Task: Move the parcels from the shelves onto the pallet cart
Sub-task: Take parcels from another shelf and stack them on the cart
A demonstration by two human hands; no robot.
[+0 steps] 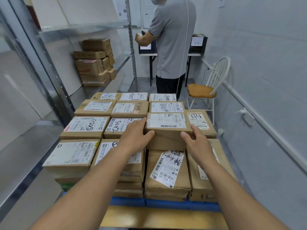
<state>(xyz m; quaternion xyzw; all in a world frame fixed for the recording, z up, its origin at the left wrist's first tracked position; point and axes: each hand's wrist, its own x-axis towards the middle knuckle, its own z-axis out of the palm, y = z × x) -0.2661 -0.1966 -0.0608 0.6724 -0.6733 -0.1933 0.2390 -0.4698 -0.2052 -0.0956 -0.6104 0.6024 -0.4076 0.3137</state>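
Note:
A brown cardboard parcel (167,130) with a white label sits on top of the stacked parcels on the blue pallet cart (166,204). My left hand (135,135) holds its left side, thumb on the front face. My right hand (198,143) holds its right front corner, thumb on the front. Several labelled parcels (86,127) cover the cart in rows around it. More brown parcels (94,63) are stacked on the metal shelf (119,63) at the left.
A person in a grey shirt (171,39) stands just beyond the cart, back turned, at a small table (194,54). A white chair with a wooden seat (202,90) stands by the right wall. Metal shelf uprights (49,77) line the left side.

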